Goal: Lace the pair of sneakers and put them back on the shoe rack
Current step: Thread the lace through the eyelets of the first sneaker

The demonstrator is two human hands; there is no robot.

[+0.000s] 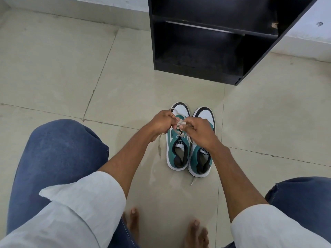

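Two teal, white and black sneakers stand side by side on the tiled floor, toes pointing away from me. Over the left sneaker, my left hand and my right hand each pinch a part of its beige lace above the upper eyelets. One loose lace end hangs down to the floor on the shoe's left. The right sneaker sits partly under my right wrist, a lace tip trailing behind its heel. The black shoe rack stands just beyond the shoes.
My knees in blue jeans frame the view left and right, and my bare feet rest on the floor below. A pale wall runs behind the rack. Beige floor tiles surround the shoes.
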